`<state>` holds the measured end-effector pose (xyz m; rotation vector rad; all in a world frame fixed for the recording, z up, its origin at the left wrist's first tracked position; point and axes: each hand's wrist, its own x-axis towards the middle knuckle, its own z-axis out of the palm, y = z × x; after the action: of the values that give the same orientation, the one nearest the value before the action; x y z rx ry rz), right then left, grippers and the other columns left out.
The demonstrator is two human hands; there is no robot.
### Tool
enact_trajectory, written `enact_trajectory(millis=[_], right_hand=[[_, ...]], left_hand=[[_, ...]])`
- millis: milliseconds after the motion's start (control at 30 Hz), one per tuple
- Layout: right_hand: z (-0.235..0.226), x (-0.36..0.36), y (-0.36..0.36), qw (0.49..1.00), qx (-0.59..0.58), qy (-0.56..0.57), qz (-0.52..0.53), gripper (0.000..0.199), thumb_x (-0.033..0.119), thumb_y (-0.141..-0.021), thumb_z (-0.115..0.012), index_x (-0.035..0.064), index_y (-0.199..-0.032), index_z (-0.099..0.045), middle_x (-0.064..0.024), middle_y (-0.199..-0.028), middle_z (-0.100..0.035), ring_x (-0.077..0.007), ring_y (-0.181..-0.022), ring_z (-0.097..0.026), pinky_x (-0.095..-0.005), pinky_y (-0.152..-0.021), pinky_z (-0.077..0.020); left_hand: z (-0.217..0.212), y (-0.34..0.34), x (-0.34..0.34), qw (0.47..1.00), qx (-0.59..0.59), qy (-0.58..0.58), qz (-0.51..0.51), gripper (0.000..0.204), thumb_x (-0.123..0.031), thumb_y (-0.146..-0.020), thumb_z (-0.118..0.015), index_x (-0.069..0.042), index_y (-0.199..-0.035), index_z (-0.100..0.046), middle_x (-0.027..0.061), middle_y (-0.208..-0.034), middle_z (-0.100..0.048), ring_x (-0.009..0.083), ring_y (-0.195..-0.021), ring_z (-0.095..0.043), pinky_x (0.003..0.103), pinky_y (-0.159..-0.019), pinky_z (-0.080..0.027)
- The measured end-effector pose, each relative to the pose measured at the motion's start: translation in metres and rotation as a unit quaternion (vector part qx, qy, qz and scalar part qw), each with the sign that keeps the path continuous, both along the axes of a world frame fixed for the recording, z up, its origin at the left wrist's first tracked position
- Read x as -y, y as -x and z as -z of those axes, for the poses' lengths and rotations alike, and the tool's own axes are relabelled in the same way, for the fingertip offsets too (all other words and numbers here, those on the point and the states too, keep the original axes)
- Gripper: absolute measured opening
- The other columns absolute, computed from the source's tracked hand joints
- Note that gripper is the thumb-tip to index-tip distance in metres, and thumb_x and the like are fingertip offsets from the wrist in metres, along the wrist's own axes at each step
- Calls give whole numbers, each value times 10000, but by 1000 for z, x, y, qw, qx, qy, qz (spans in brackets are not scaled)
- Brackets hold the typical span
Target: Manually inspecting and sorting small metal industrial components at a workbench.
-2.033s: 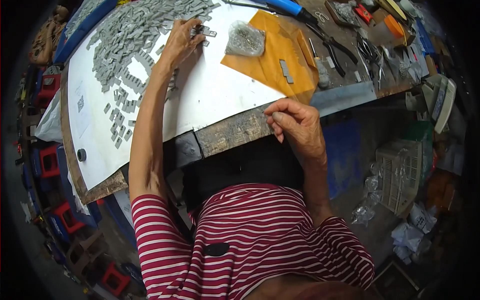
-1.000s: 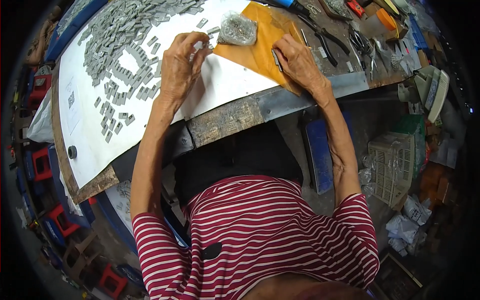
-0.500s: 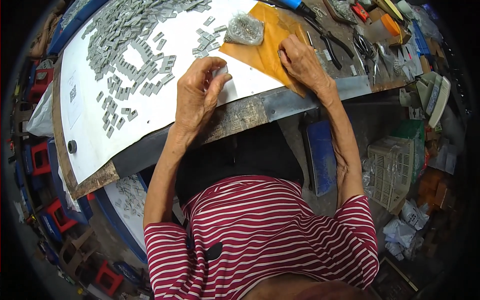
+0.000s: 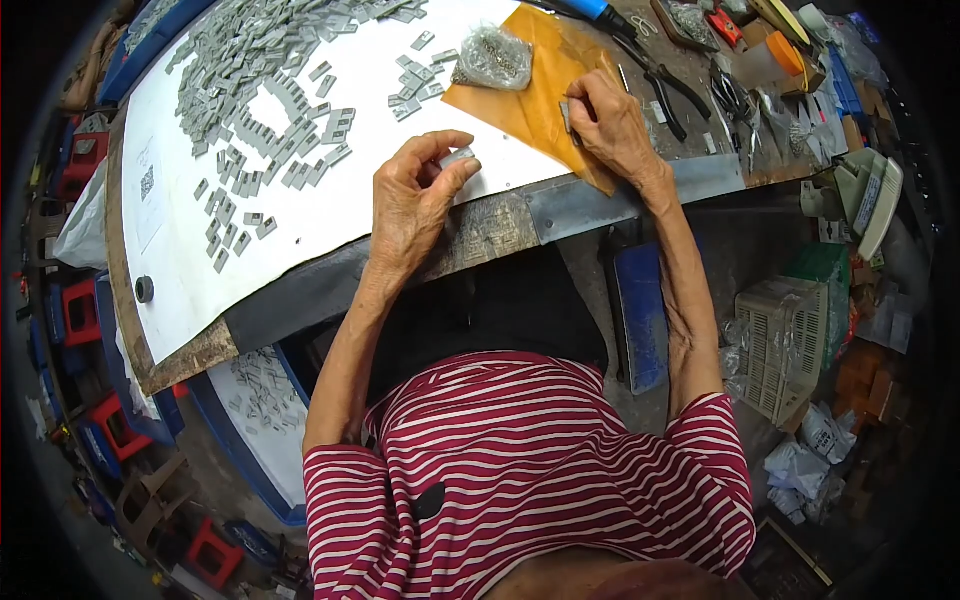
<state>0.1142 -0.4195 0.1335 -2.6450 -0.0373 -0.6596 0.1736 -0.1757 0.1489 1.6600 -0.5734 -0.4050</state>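
Observation:
Between thumb and forefinger of my left hand (image 4: 412, 200) is a small grey metal piece (image 4: 458, 157), held over the white sheet (image 4: 250, 270) near the table's front edge. My right hand (image 4: 612, 130) is closed in a pinch over the orange-brown sheet (image 4: 520, 115); a thin greyish sliver shows at its fingertips, too small to name. Beyond the hands lies a clear plastic bag of tiny metal parts (image 4: 495, 58). Left of it are several loose grey pieces (image 4: 412, 85), and a large heap of similar pieces (image 4: 235, 70) covers the far left.
Pliers (image 4: 670, 95) and a blue-handled tool (image 4: 585, 8) lie at the back right, near an orange-lidded container (image 4: 770, 60). A small black ring (image 4: 145, 290) sits at the left edge. Below the table are a blue tray of pieces (image 4: 230, 430) and a beige crate (image 4: 770, 350).
My left hand has moved right and slightly nearer, with the grey metal piece now showing more clearly. My right hand has shifted only slightly, still pinched over the orange-brown sheet.

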Motion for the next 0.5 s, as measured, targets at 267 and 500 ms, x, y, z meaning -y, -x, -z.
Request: enact_trajectory(millis=[267, 500], right_hand=[[-27, -31, 13, 863, -90, -498, 20, 69, 45, -809, -546, -21, -827, -549, -40, -677, -563, -49, -498, -466, -177, -423, -371], [-18, -68, 15, 614, -144, -769, -110, 107, 12, -815, -532, -48, -904, -529, -110, -758, -547, -67, -565, -466, -155, -390, -360]], left_hand=[[-6, 6, 0, 996, -86, 28, 28, 213, -76, -822, -550, 6, -1011, -606, 12, -706, -560, 56, -598, -464, 193, -543, -399], [-8, 14, -4, 994, -96, 27, 49, 217, -76, -817, -576, 16, -1013, -591, 22, -721, -572, 65, -583, -498, 192, -551, -410]])
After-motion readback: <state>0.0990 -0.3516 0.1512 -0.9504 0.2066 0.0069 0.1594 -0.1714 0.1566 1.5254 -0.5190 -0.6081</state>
